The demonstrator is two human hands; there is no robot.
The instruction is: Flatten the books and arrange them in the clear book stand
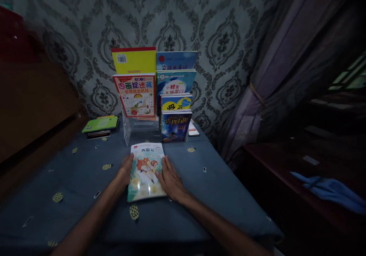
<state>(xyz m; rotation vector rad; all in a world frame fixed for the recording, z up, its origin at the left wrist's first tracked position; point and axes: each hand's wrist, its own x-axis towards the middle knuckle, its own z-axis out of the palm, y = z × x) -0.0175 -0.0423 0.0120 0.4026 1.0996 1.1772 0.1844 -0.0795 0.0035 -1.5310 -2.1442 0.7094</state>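
A paperback book (146, 172) with a red-caped figure on a pale green cover is between my hands, low over the near middle of the table. My left hand (126, 170) grips its left edge, with most of the fingers hidden. At the right edge my right hand (171, 180) holds it, thumb over the cover and fingers along the side. Just behind stands a clear acrylic book stand (140, 130). Its left side carries a red-bordered picture book (135, 96) and a yellow book (134, 61). On its right, a dark blue book (175, 126) fronts several others.
A stack of books with a green one on top (100, 124) lies at the back left. The table has a blue patterned cloth (214, 199). Patterned wallpaper rises behind, a tied curtain (257, 88) hangs at right, and a blue cloth (328, 191) lies beyond.
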